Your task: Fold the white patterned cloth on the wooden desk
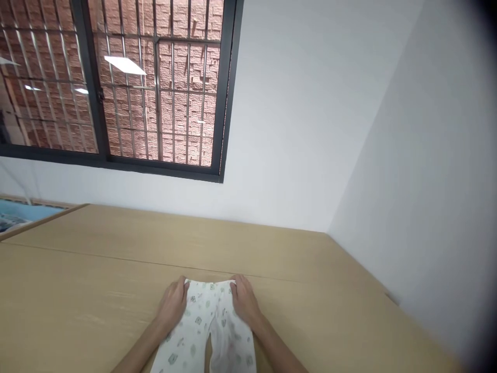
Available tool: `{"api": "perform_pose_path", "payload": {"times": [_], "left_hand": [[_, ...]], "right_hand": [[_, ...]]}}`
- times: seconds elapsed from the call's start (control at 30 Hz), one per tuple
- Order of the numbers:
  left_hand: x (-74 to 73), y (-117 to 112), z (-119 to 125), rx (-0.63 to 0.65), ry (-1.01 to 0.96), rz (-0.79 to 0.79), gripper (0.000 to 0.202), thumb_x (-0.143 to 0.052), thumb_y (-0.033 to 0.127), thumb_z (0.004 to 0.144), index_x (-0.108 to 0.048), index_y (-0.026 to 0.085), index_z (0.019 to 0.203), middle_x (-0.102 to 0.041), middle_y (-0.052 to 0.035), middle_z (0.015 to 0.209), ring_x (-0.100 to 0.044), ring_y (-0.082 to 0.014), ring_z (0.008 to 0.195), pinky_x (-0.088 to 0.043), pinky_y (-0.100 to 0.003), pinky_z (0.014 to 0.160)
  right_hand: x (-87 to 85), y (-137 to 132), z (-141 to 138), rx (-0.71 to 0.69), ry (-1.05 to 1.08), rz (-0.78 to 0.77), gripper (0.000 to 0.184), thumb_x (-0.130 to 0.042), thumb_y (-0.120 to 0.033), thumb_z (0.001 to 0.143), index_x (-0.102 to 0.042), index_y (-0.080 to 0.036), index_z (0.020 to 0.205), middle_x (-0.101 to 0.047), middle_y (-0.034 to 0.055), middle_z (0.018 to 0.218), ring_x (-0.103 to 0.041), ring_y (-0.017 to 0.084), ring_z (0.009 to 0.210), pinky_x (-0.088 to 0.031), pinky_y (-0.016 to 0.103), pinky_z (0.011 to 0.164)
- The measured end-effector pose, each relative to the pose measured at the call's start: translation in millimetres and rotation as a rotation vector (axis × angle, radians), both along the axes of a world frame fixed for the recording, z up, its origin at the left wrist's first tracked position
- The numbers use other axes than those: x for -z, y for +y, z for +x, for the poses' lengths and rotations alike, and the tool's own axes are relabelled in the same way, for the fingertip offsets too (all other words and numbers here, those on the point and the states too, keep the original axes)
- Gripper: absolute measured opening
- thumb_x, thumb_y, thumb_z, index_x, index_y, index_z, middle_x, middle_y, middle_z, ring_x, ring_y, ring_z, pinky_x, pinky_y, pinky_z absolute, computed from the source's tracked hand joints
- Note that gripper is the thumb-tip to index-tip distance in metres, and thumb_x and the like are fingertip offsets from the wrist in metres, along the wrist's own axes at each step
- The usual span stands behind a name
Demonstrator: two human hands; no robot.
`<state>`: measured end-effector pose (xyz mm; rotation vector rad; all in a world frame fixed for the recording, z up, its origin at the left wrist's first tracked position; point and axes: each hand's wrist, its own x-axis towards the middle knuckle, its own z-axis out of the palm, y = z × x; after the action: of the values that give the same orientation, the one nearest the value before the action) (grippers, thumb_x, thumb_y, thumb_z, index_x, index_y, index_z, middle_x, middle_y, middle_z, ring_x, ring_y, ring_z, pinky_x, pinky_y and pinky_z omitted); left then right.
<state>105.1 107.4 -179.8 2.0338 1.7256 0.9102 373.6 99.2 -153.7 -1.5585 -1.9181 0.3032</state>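
Right here at the bottom of the view we've got a pair of white printed trousers [205, 326], lying flat on a pale wooden table [97, 269], legs pointing back toward the person and running out of frame, with a sliver of tabletop showing between them. The left hand [173, 300] sits on one end of the waistband, the right hand [244, 300] on the other, both narrow and close in, fingers curled over the top corners; whether they're actually pinching the cloth, I can't tell from here. Just past the waistband, a thin seam [155, 261] crosses the table. Beyond the table's far edge rises a white wall [295, 129], and above the trousers, set in that wall, is a dark-framed window [163, 168] with metal bars [157, 103], a brick wall [182, 67] behind them. To the right of the table, a second white wall [407, 181] meets the first at the corner, and off to the far left, past the table, there's a blue surface [23, 215] edged in wood.
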Motion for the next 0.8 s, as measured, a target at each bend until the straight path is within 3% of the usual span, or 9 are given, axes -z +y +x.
{"api": "perform_pose_path", "payload": {"times": [0.13,0.37,0.57,0.67,0.8], "left_hand": [[8.8,15,1,-0.025,0.171,0.032,0.030,-0.028,0.029,0.102,-0.054,0.019,0.090,-0.062,-0.0092,0.093,-0.058,-0.0252,0.095,-0.041,-0.039,0.089],[12.3,35,2,-0.076,0.295,0.011,0.022,-0.045,0.029,0.103,-0.061,0.015,0.102,-0.064,-0.0056,0.102,-0.059,-0.0211,0.101,-0.045,-0.039,0.092],[7.8,51,5,-0.089,0.306,0.001,0.021,-0.049,0.030,0.103,-0.062,0.014,0.107,-0.066,-0.0062,0.106,-0.061,-0.0212,0.103,-0.047,-0.040,0.093],[3.2,53,5,-0.070,0.307,0.008,0.021,-0.045,0.025,0.103,-0.060,0.013,0.112,-0.066,-0.0072,0.108,-0.062,-0.0213,0.103,-0.047,-0.039,0.092],[-17.4,40,8,-0.040,0.314,0.059,0.036,-0.035,0.019,0.101,-0.051,0.012,0.133,-0.058,-0.0164,0.128,-0.054,-0.0291,0.118,-0.040,-0.046,0.101]], "right_hand": [[14.7,7,-4,0.018,-0.129,0.049,0.026,-0.033,-0.014,0.102,-0.059,-0.019,0.099,-0.063,0.0108,0.107,-0.058,0.026,0.101,-0.042,0.038,0.091],[29.6,12,-1,0.047,-0.235,0.056,0.028,-0.033,-0.010,0.101,-0.060,-0.018,0.103,-0.061,0.0108,0.108,-0.058,0.025,0.101,-0.043,0.035,0.089],[27.8,27,0,0.115,-0.272,0.056,0.024,-0.041,-0.013,0.100,-0.058,-0.019,0.116,-0.062,0.0115,0.113,-0.058,0.025,0.107,-0.042,0.034,0.090],[26.5,34,2,0.145,-0.293,0.055,0.025,-0.040,-0.008,0.098,-0.058,-0.018,0.113,-0.062,0.0115,0.113,-0.058,0.025,0.105,-0.041,0.033,0.088],[28.0,39,4,0.179,-0.333,0.048,0.034,-0.042,0.004,0.087,-0.060,-0.017,0.106,-0.062,0.0110,0.109,-0.058,0.024,0.102,-0.039,0.032,0.085]]}}
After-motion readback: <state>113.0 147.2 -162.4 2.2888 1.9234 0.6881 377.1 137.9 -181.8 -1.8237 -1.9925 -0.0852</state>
